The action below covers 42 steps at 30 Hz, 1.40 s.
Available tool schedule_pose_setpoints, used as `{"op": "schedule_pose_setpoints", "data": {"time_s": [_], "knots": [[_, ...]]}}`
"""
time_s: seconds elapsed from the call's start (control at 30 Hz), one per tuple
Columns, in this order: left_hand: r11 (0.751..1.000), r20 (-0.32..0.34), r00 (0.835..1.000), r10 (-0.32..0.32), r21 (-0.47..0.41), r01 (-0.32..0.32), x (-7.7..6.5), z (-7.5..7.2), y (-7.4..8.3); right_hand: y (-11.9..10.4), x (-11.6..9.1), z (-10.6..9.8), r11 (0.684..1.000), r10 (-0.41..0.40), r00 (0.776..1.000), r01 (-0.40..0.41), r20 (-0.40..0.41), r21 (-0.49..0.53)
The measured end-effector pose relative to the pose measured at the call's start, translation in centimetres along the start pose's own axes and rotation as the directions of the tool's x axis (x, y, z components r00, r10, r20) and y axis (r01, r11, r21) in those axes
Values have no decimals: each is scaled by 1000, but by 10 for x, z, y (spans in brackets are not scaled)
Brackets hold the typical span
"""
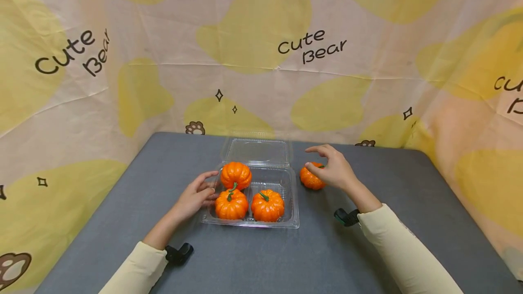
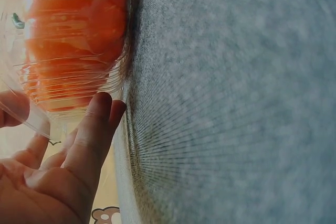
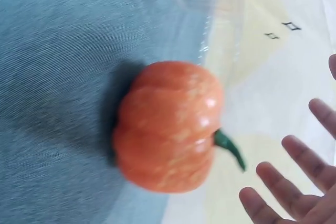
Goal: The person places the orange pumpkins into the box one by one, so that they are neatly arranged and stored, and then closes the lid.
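Three pumpkins sat in an open box on a table, the left hand, loosely spread, touched the box's left side, the right hand, also spread, hung near a fourth pumpkin right of the box

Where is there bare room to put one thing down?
Bare: the rear right of the clear container, behind its front-right pumpkin; the grey table in front, between the sleeves. Crowded: the container's left, with two pumpkins beside the left hand; also around the outer pumpkin, near the right hand.
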<state>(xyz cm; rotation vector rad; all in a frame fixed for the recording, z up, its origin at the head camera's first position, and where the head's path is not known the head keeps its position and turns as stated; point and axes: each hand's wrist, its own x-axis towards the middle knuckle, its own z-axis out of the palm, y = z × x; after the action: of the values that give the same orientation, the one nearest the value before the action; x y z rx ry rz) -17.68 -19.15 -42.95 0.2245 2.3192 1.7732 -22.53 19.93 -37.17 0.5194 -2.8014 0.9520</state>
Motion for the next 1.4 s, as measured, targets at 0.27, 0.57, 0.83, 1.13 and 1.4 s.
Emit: {"op": "schedule_pose_setpoints", "data": {"time_s": [0.27,0.57,0.83,1.13,1.4], "knots": [[1000,2,1000,4,8,-4,0,1,-1,21,-9,5,996,85,995,-84,61,-15],[1000,-3,1000,-6,16,7,0,0,-3,38,-15,12,995,101,990,-100,95,-9],[1000,0,1000,-10,8,10,0,1,-3,43,-17,15,994,101,992,-103,72,25],[1000,2,1000,-12,3,12,-1,0,-3,49,-18,18,994,107,991,-110,81,28],[1000,-6,1000,-4,13,4,0,0,-2,47,-16,16,992,119,988,-123,96,29]]}}
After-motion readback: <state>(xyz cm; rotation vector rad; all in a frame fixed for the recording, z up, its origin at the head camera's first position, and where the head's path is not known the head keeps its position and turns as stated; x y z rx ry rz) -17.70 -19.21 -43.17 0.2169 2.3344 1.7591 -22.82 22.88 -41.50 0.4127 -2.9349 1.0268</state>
